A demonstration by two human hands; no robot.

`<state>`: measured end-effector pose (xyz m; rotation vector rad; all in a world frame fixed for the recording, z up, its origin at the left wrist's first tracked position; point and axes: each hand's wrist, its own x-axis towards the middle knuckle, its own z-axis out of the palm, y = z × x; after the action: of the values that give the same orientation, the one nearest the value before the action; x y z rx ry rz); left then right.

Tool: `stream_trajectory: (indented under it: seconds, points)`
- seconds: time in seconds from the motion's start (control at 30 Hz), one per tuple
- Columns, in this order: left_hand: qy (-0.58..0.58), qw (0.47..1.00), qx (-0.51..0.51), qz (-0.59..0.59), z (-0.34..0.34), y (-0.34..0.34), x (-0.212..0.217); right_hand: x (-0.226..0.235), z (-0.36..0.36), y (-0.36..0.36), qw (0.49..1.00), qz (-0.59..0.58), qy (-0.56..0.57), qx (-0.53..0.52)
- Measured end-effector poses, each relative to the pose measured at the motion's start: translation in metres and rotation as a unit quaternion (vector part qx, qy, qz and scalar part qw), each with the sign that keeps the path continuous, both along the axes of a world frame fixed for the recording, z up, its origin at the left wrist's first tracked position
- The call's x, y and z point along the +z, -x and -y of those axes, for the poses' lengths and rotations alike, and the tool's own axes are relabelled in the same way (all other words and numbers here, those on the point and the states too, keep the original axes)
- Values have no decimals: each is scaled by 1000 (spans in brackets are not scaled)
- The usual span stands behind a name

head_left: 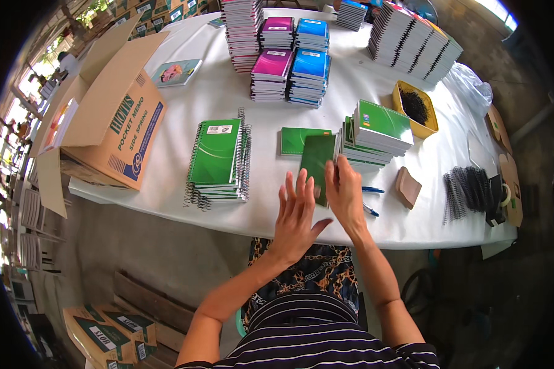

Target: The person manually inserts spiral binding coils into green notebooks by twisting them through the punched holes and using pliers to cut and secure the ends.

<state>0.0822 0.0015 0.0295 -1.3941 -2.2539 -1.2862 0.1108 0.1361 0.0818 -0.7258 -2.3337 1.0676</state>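
A dark green pocket notebook (317,152) stands tilted in front of me, somewhat blurred. My right hand (346,195) is closed with thumb and fingers pinching its right edge; whether a wire coil is in those fingers too is hidden. My left hand (297,215) is open, its fingers spread and their tips at the notebook's lower left. Another green notebook (291,141) lies flat just behind. To the right rises a stack of green notebooks (383,125) without visible coils. On the left stands a pile of spiral-bound green notebooks (216,151), coils sticking out along its sides.
Purple notebooks (271,63) and blue notebooks (311,63) are stacked at the back. A yellow tray (429,130) holds small black pieces. Blue pens (370,210), a brown block (408,187) and black coils (468,189) lie rightward. An open cardboard box (124,138) stands left.
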Motion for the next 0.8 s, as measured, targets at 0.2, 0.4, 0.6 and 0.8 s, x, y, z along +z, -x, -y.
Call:
stream_trajectory:
  seconds: [0.2,0.4,0.6,0.8]
  points:
    - [-58,959,-131,244,-13,16,-8,-37,-24,-54,982,-186,40,2]
    - [17,782,-336,524,7,71,-29,-65,-27,-66,935,-88,289,185]
    - [-102,855,-246,445,11,48,-31,-96,-5,-60,922,-171,311,156]
    - [152,978,-69,-127,-14,10,27,-94,-1,-73,966,-86,200,138]
